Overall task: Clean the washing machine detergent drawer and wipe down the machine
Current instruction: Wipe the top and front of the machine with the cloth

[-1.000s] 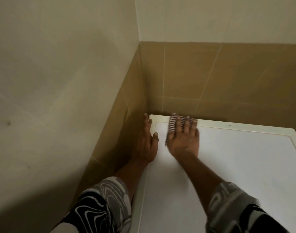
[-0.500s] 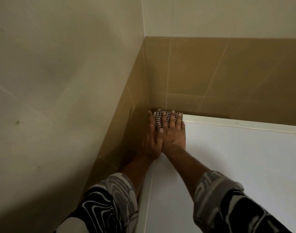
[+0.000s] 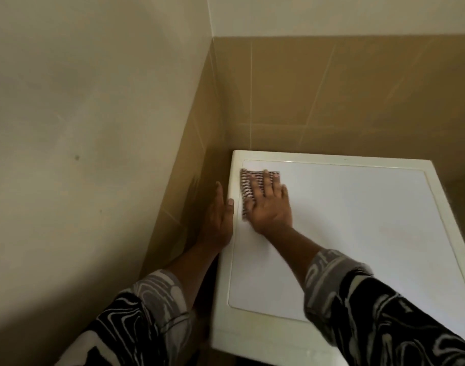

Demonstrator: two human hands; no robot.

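Pressing the cloth flat, the spread right hand sits beside the straight-fingered left hand.

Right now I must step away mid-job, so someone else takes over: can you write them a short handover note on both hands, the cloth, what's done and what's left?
Left hand: open, resting along the left edge of the washing machine top, thumb on the surface.
Right hand: flat, straight fingers pressing the striped cloth onto the top near its back left corner.
Done: wiping of the top is under way; how much is covered cannot be told.
Left: likely the rest of the top and the machine's sides; the detergent drawer is out of view.
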